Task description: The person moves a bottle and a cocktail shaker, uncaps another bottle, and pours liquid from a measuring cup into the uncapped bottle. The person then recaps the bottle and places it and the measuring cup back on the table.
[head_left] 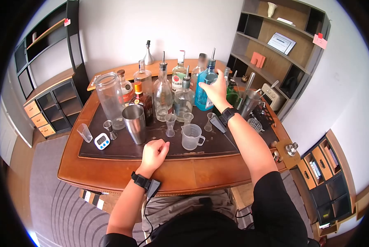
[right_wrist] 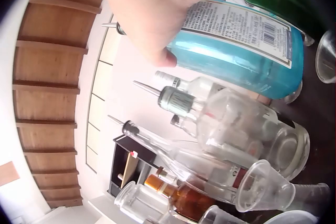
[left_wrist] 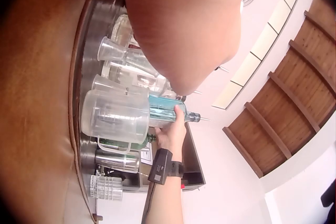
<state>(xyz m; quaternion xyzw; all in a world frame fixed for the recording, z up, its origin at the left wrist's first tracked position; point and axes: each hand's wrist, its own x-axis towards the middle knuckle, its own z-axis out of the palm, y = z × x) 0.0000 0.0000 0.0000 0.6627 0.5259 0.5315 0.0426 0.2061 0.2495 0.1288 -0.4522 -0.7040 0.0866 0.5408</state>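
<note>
My right hand (head_left: 218,91) grips a blue glass bottle (head_left: 202,98) with a metal pour spout, thumb on its left side and fingers on its far right side. In the right wrist view, the bottle's printed back label (right_wrist: 231,27) faces the camera and the thumb lies along the glass near the shoulder. My left hand (head_left: 155,153) rests loosely curled at the front of the desk, holding nothing. Just beyond it stand a metal shaker tin (head_left: 135,126) and a clear plastic measuring cup (head_left: 191,139) with a handle.
Several bottles crowd behind, including a clear spouted one (head_left: 184,99) beside the blue bottle and a green one (head_left: 232,98) at its right. Small jiggers (head_left: 170,125), a tall glass jar (head_left: 110,99) and a white timer (head_left: 102,141) share the leather-topped desk (head_left: 184,175).
</note>
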